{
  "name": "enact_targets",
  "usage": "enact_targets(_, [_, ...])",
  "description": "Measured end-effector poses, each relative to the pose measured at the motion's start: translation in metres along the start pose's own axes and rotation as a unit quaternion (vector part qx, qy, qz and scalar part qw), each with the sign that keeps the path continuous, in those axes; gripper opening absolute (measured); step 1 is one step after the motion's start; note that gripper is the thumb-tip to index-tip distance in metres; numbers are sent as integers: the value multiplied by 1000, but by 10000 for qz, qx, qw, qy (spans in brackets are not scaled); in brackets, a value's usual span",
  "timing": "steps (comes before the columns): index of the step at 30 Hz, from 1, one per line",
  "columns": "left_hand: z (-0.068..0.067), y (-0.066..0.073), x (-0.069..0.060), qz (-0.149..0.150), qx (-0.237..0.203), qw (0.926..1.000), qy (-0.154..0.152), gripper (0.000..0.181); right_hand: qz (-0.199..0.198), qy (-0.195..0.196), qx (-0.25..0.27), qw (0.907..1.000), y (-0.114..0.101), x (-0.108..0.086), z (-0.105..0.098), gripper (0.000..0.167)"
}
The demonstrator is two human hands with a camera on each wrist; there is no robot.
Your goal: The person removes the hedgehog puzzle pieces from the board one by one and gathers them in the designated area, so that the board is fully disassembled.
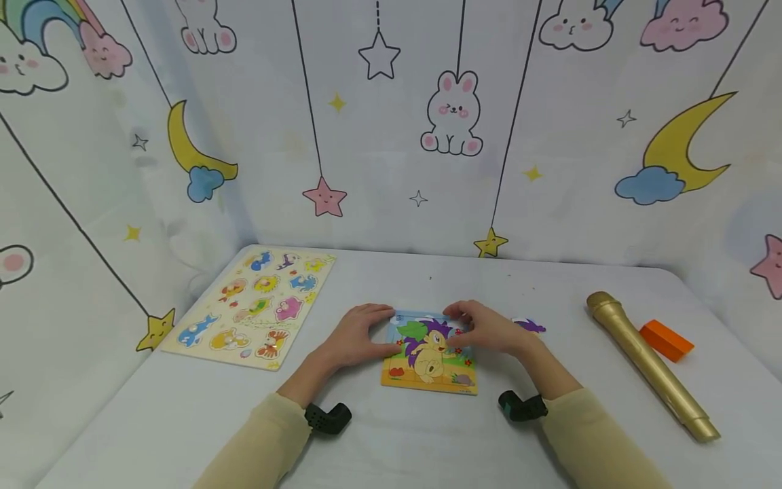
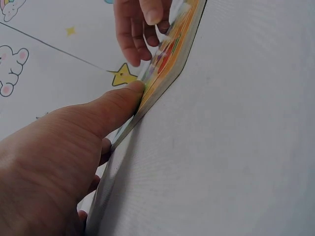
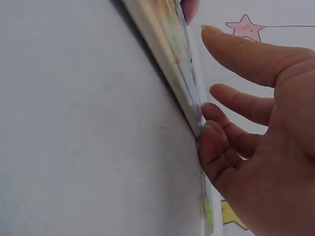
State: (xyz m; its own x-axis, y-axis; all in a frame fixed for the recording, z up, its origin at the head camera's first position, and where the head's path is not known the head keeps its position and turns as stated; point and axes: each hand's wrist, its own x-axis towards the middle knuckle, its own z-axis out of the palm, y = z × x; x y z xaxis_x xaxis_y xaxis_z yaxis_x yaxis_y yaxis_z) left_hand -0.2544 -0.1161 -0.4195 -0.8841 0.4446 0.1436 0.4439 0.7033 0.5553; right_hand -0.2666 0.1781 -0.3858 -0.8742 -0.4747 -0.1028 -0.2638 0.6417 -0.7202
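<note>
Puzzle (image 1: 431, 358) lies btwn L grip (image 1: 358, 334) & R grip (image 1: 489, 327), both unclenched, touching its L/R sides.

A squarish picture puzzle (image 1: 427, 363), blue along the top and orange along the bottom, showing a purple-haired hedgehog, lies flat between left hand (image 1: 359, 333) and right hand (image 1: 491, 327).

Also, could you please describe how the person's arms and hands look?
The left sleeve and right sleeve are plain pale yellow. A small, black, bent device is worn on each side. The left hand and right hand are bare, without gloves; no rings show.
</note>
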Motion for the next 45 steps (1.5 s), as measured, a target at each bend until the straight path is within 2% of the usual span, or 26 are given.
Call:
enact_targets(10, [-1, 1, -1, -32, 54, 10000, -10, 74, -242, 72, -580, 9980, 0, -1, 6, 60])
enact_targets(18, [-2, 3, -1, 17, 80, 10000, -34, 74, -23, 66, -608, 9981, -6, -2, 7, 56])
enact_targets(24, [-2, 2, 0, 5, 93, 9999, -42, 74, -43, 204, -711, 9973, -6, -2, 7, 55])
enact_targets(31, [-2, 1, -1, -3, 60, 10000, -47, 74, -219, 300, -598, 9975, -6, -2, 8, 57])
enact_targets(38, [-1, 1, -1, 7, 77, 10000, -52, 75, -189, 271, -470, 9983, -6, -3, 7, 59])
enact_targets(45, [0, 1, 0, -13, 107, 9999, -49, 74, -211, 472, -414, 9978, 0, -1, 3, 45])
